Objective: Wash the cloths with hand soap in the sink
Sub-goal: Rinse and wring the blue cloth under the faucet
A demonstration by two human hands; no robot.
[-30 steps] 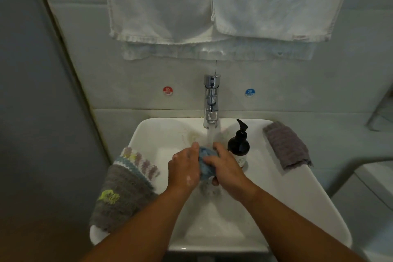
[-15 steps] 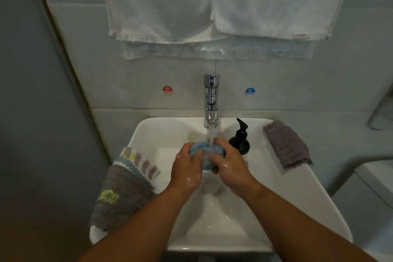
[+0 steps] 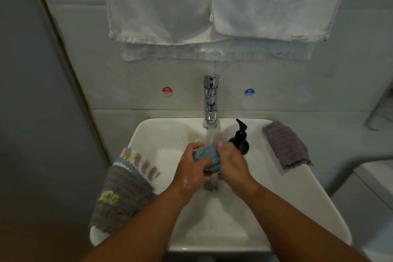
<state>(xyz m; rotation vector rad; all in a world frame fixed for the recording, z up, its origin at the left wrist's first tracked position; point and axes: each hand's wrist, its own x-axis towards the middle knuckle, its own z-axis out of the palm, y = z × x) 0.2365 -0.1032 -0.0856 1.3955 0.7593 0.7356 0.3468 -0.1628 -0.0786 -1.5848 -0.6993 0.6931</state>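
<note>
My left fingers (image 3: 196, 147) and right fingers (image 3: 222, 146) clench the blue cloth (image 3: 207, 154) bunched between them, under the running tap (image 3: 210, 100). The soap bottle (image 3: 241, 143) stands just beyond my right fingers; a hard wring could knock it into the sink (image 3: 319, 198).

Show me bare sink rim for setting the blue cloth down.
Bare sink rim: the right edge nearer than the purple cloth, and the back left corner between faucet and striped grey cloth. Crowded: under the faucet, where left hand and right hand grip the blue cloth beside the soap bottle.
</note>
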